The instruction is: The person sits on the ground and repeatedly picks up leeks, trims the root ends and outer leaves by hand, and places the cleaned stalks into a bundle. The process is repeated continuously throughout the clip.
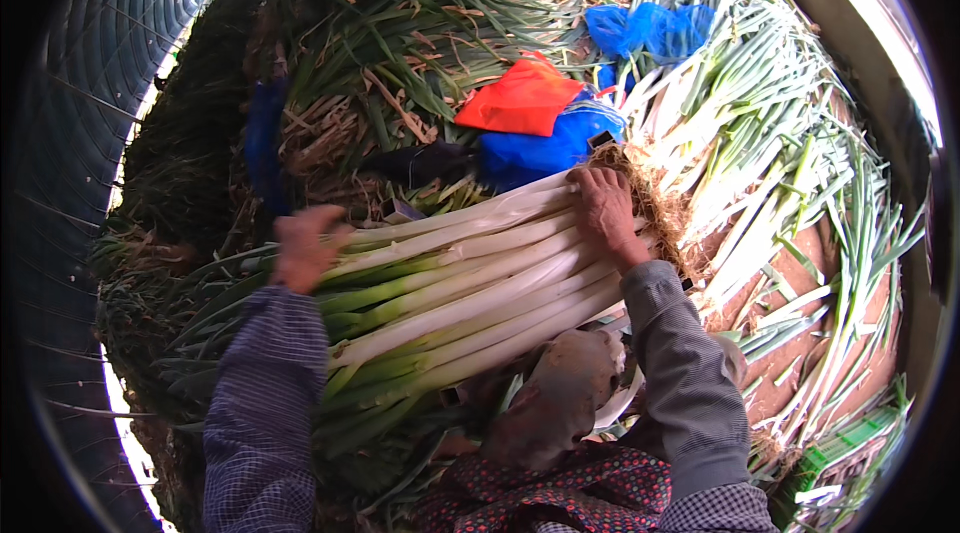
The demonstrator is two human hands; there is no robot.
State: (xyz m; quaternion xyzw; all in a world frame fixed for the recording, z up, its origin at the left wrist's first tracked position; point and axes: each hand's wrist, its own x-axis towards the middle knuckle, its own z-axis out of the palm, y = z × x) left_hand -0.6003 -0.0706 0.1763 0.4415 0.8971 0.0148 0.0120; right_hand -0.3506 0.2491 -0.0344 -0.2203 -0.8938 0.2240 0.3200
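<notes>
A row of large green onions lies side by side before me, white stems to the right and green leaves to the left. My right hand is laid across the stems near the root end, its fingers bent over the far edge of the row. Brown, hairy roots stick out just right of that hand. My left hand, blurred, is at the far side of the row where white turns to green. Its fingers are too smeared to read.
Beyond the row are blue mesh and an orange-red bag. A leafy onion heap rises at far left. More onions lie on the soil at right, near a green crate. A dirt-stained knee or boot is close below.
</notes>
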